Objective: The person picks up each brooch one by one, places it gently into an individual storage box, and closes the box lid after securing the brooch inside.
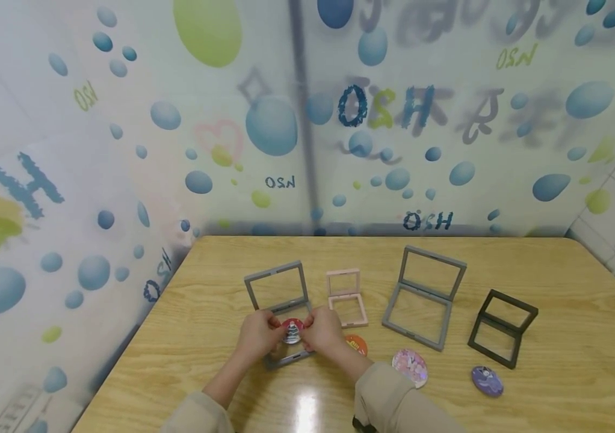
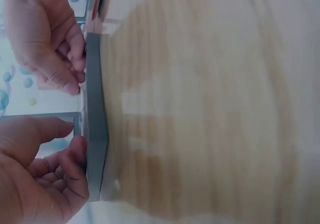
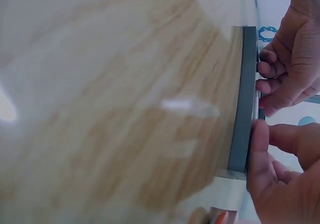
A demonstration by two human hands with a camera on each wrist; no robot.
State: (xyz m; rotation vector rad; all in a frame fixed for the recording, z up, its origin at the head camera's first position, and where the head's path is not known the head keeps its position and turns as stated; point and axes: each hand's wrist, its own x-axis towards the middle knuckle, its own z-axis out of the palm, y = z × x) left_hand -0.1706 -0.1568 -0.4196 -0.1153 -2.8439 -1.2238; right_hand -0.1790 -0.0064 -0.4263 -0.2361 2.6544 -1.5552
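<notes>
A round red badge with a white figure is pinched from both sides by my left hand and my right hand. They hold it just over the lower half of an open grey frame case, whose lid stands upright behind. In the left wrist view my left hand curls at the grey frame's edge, with the right hand opposite. The right wrist view shows that frame edge between the right hand and the left hand. The badge is hidden in both wrist views.
On the wooden table stand an open pink frame, a larger grey frame and a black frame. An orange badge, a pink shiny badge and a purple badge lie in front. Patterned walls enclose the table.
</notes>
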